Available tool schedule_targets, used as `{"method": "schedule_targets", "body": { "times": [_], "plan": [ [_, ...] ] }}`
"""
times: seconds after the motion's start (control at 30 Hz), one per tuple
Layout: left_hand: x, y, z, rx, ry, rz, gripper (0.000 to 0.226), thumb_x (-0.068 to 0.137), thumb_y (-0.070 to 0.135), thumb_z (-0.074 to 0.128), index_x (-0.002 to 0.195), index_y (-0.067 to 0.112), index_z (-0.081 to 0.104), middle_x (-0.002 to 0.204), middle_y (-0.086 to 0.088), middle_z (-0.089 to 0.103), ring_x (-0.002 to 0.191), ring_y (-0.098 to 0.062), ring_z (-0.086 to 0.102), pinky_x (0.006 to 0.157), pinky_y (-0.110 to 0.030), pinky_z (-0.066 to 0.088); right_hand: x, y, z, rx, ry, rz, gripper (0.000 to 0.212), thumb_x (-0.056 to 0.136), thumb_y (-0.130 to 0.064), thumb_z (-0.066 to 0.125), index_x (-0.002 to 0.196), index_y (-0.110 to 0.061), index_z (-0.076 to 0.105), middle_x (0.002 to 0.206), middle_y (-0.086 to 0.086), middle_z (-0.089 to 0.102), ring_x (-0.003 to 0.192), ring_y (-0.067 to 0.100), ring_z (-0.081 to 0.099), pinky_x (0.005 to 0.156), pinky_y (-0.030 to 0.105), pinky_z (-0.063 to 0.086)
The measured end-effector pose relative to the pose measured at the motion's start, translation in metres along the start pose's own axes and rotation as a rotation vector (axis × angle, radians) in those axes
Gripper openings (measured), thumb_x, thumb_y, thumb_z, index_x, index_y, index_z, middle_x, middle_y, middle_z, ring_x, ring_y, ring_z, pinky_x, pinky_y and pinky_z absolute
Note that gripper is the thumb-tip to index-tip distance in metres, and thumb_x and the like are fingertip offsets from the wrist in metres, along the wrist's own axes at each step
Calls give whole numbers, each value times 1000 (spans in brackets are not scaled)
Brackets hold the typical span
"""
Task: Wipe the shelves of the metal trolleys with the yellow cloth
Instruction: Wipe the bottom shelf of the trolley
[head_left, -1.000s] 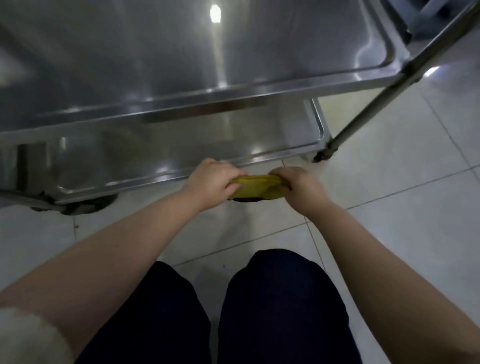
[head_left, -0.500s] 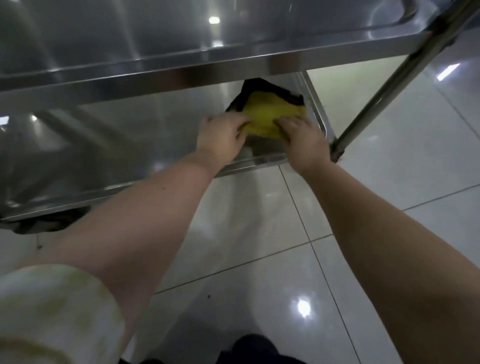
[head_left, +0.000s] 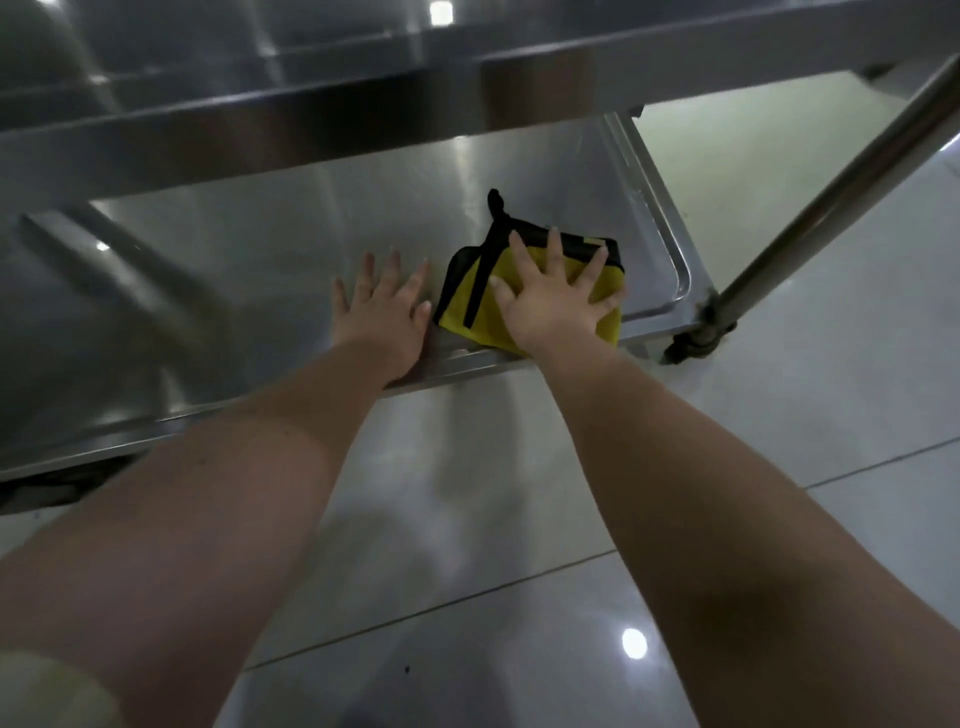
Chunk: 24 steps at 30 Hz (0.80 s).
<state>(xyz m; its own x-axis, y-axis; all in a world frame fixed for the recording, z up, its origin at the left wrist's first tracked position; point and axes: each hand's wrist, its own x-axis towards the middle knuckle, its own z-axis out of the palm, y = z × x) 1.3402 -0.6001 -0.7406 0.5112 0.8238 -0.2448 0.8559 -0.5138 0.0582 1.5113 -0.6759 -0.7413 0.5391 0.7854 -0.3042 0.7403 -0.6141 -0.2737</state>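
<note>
On the trolley's lower shelf (head_left: 270, 244), the spread right hand (head_left: 550, 301) presses the yellow cloth (head_left: 480, 306) flat, the left hand (head_left: 382, 312) splayed on bare metal beside it.

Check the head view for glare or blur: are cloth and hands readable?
Head view: dim overall; light glare spots on the upper shelf and floor; lower shelf murky with reflections at left; yellow cloth, left hand and right hand sharp enough, fingers spread flat.

Right hand (head_left: 553, 306) spread flat on yellow cloth (head_left: 485, 306), lower trolley shelf (head_left: 291, 244), left hand (head_left: 382, 312) apparently resting beside it
</note>
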Motion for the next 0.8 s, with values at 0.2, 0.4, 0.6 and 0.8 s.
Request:
{"method": "schedule_targets", "body": {
  "times": [0.2,0.4,0.6,0.8],
  "plan": [
    [47,-3,17,36,60,39,53,102,49,12,154,42,0,164,5,-5,150,-29,-8,115,-63,-4,15,19,27,-173,119,-82,67,86,-79,7,146,-55,-10,162,-5,-15,141,51,-18,98,77,-15],
    [48,-10,31,-11,191,60,54,99,53,15,152,45,10,164,5,8,150,-29,6,115,-64,2,70,99,-14,-226,159,-42,64,85,-79,10,143,-60,-5,163,-10,-11,145,44,-16,107,71,-12],
    [50,-6,33,-6,205,52,54,101,45,19,153,42,6,164,6,5,150,-28,3,115,-62,-1,82,53,-8,-141,212,150,66,88,-71,13,149,-52,0,163,-5,-11,143,48,-18,103,75,-12],
    [44,-19,30,-255,339,-66,79,86,10,40,156,19,5,164,-4,7,150,-25,1,120,-50,-5,43,-62,43,-227,159,-350,60,93,-64,20,149,-52,6,164,-6,-5,144,47,-14,103,74,-15]
  ]
}}
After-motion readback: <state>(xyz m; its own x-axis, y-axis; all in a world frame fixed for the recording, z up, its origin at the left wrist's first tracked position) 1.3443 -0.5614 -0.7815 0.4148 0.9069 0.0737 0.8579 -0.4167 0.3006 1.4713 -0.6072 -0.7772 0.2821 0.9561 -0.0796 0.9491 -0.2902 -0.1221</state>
